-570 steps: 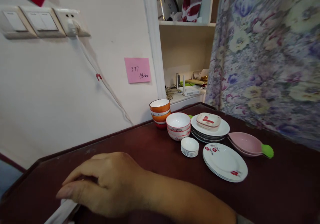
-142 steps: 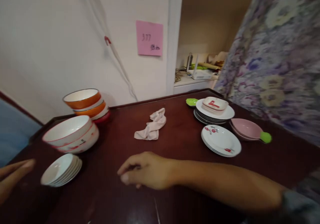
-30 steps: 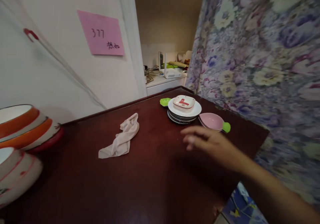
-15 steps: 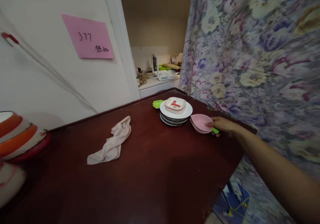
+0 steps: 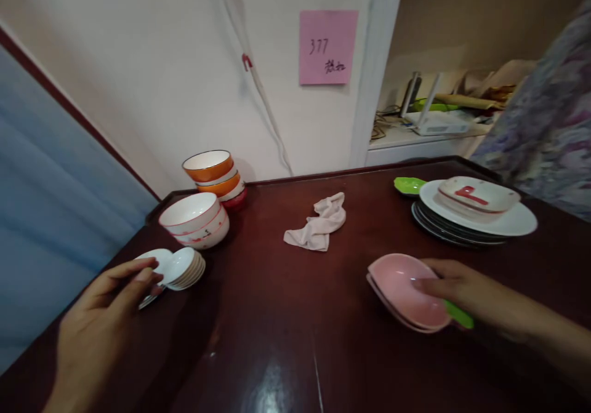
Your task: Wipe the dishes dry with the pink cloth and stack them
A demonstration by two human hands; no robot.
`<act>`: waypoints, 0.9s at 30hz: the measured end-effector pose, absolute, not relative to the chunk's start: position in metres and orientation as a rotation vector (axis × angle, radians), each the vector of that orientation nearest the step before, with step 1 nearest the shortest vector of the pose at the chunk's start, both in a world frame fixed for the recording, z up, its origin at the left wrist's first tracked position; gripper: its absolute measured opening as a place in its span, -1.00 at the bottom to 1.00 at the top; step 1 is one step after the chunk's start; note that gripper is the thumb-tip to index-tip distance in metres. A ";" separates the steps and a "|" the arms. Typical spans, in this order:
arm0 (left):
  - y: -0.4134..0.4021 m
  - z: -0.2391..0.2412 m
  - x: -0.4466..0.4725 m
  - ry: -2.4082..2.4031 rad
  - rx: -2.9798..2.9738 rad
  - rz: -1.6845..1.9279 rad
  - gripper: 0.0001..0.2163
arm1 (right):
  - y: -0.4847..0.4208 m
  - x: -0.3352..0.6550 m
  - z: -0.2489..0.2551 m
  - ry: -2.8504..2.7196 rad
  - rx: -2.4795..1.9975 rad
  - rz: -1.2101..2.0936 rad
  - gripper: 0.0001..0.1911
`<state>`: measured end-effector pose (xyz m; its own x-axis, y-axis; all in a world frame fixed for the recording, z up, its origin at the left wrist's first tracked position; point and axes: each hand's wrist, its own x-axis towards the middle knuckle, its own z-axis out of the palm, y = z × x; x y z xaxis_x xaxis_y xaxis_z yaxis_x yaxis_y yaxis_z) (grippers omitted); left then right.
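Note:
My right hand (image 5: 446, 284) grips two nested pink leaf-shaped bowls (image 5: 406, 290) with a green stem handle, thumb inside the upper bowl. The bowls are tilted slightly over the right part of the table. At the left, my left hand (image 5: 113, 311) is held with thumb and forefinger drawn together in front of a stack of small white spoons (image 5: 184, 268). Another white piece (image 5: 157, 256) lies behind its fingertips. Whether the fingertips touch or hold anything there is hidden.
White red-rimmed bowls (image 5: 194, 219) and orange-striped bowls (image 5: 215, 173) are stacked at the back left. A crumpled pale cloth (image 5: 321, 225) lies mid-table. At the right are stacked plates (image 5: 521, 219), a square dish (image 5: 480, 192) and a green dish (image 5: 409, 185). The wall borders the dark table (image 5: 272, 314).
The view has turned left. My right hand has brought the pink bowls away from the plate stack toward me. My left hand and the white spoons have come into view.

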<state>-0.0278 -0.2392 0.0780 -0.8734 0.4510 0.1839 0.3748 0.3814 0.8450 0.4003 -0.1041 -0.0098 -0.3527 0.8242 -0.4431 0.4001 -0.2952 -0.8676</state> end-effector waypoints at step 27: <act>-0.338 -0.016 -0.098 2.267 0.655 1.368 -0.05 | -0.166 0.015 -0.018 -1.692 -0.778 2.368 -0.88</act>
<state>-0.0984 -0.3377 -0.0162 -0.8049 0.5843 -0.1036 0.1807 0.4077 0.8950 0.0151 -0.1656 -0.0181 -0.8588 0.3903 -0.3320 0.1878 -0.3631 -0.9126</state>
